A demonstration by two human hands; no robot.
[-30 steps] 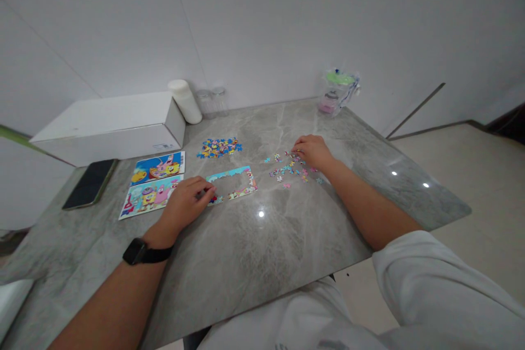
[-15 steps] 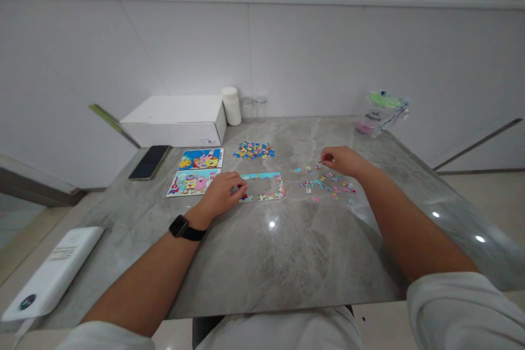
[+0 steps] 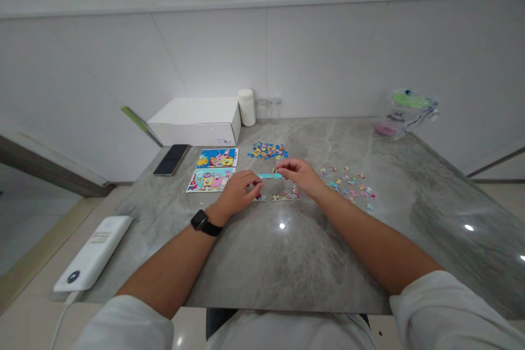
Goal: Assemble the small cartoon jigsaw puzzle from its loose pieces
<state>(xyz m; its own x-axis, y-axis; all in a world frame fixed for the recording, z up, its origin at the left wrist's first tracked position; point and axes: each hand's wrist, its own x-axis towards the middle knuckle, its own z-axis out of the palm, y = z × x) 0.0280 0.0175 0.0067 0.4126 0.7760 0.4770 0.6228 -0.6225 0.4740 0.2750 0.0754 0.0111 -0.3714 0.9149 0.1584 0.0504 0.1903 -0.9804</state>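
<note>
A partly built jigsaw frame (image 3: 278, 194) with a blue top border lies on the grey marble table (image 3: 287, 251). My left hand (image 3: 240, 190), a black watch on its wrist, rests curled on the frame's left end. My right hand (image 3: 298, 174) is over the frame's top right part, its thumb and finger pinching a small puzzle piece (image 3: 275, 170). Loose pastel pieces (image 3: 349, 182) lie scattered to the right. A heap of blue and yellow pieces (image 3: 268, 150) sits behind the frame.
Two cartoon picture cards (image 3: 213, 169) lie left of the frame, with a black phone (image 3: 171, 159) beside them. A white box (image 3: 197, 121), a white cylinder (image 3: 246, 107) and two small jars (image 3: 268, 110) stand at the back. A plastic bag (image 3: 404, 111) sits far right, a white power bank (image 3: 92, 253) near left.
My right hand came from the scattered pieces on the right over to the frame, carrying a small piece. My left hand stayed on the frame. The view swung, bringing the power bank into sight.
</note>
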